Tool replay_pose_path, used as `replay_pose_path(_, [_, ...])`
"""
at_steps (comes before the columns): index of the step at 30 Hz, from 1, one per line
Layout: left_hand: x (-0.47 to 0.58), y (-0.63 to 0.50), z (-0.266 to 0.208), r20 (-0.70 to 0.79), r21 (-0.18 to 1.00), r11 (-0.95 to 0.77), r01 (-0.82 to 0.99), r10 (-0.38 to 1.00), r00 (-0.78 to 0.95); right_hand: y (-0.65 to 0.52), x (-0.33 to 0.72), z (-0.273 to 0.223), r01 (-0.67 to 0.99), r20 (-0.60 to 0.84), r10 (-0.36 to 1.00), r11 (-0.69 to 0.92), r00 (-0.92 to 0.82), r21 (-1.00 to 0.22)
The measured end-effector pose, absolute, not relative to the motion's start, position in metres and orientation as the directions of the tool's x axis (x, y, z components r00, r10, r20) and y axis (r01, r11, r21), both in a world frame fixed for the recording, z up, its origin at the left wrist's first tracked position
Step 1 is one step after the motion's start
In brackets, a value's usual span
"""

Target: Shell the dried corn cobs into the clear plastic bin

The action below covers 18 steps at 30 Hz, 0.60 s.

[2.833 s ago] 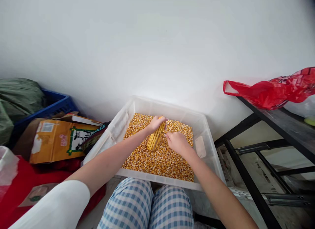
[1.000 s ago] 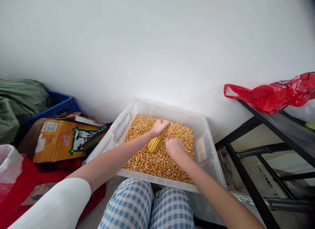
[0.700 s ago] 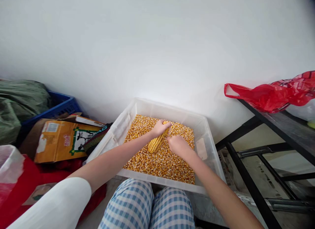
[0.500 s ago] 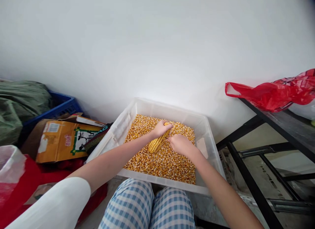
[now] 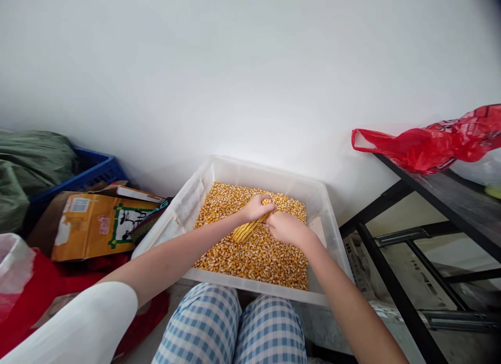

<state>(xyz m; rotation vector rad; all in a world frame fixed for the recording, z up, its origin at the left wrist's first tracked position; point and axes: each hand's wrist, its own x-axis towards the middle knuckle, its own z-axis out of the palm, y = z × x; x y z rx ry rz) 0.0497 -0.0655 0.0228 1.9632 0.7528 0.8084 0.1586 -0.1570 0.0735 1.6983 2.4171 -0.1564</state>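
Note:
A yellow corn cob is held at a slant over loose corn kernels. My left hand is closed around its upper part from the left and above. My right hand is curled, with its fingers pressed against the cob's right side; whether a tool sits in those fingers is hidden. The kernels lie in a translucent white plastic bin, spread across its bottom.
Left of the bin are an orange cardboard box, a blue crate with a green sack, and red bags. At right stands a black metal frame with a red plastic bag on top. A white wall rises behind.
The view has shifted slightly, so everything sits a little further left. Both hands stay at the corn cob, with the right hand a little closer to the left one.

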Motion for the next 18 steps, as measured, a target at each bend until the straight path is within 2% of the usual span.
replay_pose_path(9, [0.056, -0.069, 0.022, 0.256, 0.857, -0.477, 0.194, 0.721, 0.644, -0.155, 0.161, 0.071, 0.942, -0.252, 0.911, 0.336, -0.328, -0.010])
replay_pose_path(11, [0.055, -0.068, 0.023, 0.210, 0.897, -0.408, 0.170, 0.731, 0.649, -0.160, 0.156, 0.065, 0.937, -0.367, 0.873, 0.350, -0.321, 0.011])
replay_pose_path(14, [0.053, -0.063, 0.021, 0.111, 0.973, -0.216, 0.086, 0.757, 0.644, -0.166, 0.151, 0.054, 0.917, -0.534, 0.779, 0.399, -0.330, 0.015])
replay_pose_path(16, [0.050, -0.057, 0.018, 0.084, 0.992, -0.127, 0.026, 0.781, 0.619, -0.165, 0.152, 0.052, 0.916, -0.469, 0.806, 0.400, -0.361, -0.017])
replay_pose_path(18, [0.048, -0.050, 0.015, 0.084, 0.995, -0.096, -0.011, 0.802, 0.592, -0.160, 0.157, 0.055, 0.928, -0.309, 0.878, 0.368, -0.366, -0.052])
